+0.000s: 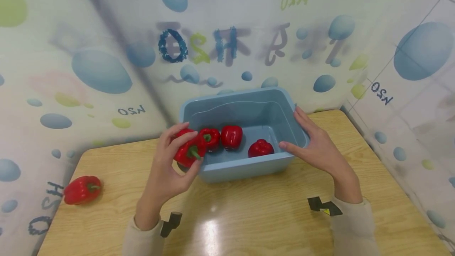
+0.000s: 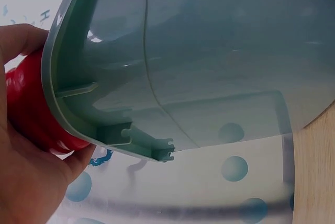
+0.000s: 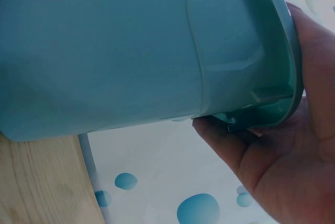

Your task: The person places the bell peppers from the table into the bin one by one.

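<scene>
My left hand (image 1: 165,171) holds a red bell pepper (image 1: 185,156) with a green stem between thumb and fingers, at the left end of a light blue plastic bin (image 1: 245,172). From the left wrist, this pepper (image 2: 36,111) shows just outside the bin's rim. My right hand (image 1: 321,149) grips the bin's right rim, thumb over the front corner and fingers along the outer side. In the right wrist view, fingertips (image 3: 209,130) reach under the rim. Inside the bin sit three red bell peppers: one (image 1: 212,142) at left, one (image 1: 232,137) mid-bin, one (image 1: 261,149) near the front wall.
Another red bell pepper (image 1: 81,190) lies on its side at the left of the wooden table (image 1: 256,216). Behind the table, and along its right side, hangs a white sheet (image 1: 241,7) printed with blue and green spots.
</scene>
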Demonstrator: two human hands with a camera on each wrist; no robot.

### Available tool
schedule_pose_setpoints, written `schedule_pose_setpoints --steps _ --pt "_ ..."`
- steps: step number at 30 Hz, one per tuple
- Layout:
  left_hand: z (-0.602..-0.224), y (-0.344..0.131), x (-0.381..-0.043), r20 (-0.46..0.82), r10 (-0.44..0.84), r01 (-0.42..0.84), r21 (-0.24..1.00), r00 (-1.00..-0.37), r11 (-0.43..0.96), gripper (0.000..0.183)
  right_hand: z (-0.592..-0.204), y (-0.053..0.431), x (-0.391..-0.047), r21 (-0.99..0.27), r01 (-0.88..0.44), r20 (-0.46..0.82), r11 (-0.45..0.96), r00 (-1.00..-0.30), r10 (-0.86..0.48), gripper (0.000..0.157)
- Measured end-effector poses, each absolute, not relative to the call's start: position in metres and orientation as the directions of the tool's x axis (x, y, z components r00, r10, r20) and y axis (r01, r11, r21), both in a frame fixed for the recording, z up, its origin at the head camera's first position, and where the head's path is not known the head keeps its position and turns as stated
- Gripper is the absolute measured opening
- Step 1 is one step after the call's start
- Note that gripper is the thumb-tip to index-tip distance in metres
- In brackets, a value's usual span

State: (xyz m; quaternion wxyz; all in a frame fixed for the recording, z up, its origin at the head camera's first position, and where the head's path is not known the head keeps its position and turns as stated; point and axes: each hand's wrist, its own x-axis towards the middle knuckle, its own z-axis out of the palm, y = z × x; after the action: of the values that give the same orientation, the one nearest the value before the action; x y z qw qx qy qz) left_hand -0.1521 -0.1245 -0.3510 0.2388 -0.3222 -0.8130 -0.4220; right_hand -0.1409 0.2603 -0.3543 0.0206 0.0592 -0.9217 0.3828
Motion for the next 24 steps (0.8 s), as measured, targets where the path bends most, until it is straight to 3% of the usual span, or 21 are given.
schedule_pose_setpoints --steps 8,18,24 --pt "-0.3508 -0.1238 -0.1497 0.637 0.335 0.709 0.524 -0.694 0.473 0.071 -0.3549 0.2605 -0.1414 -0.701 -0.129 0.087 0.702 -0.992 -0.095 0.099" --pt "-0.3537 -0.1180 -0.1499 0.662 0.339 0.732 0.506 -0.668 0.456 0.054 -0.3544 0.2604 -0.1411 -0.701 -0.131 0.088 0.701 -0.991 -0.098 0.099" --pt "-0.3539 -0.1168 -0.1504 0.659 0.336 0.728 0.510 -0.673 0.458 0.060 -0.3542 0.2602 -0.1410 -0.703 -0.119 0.078 0.702 -0.993 -0.089 0.099"
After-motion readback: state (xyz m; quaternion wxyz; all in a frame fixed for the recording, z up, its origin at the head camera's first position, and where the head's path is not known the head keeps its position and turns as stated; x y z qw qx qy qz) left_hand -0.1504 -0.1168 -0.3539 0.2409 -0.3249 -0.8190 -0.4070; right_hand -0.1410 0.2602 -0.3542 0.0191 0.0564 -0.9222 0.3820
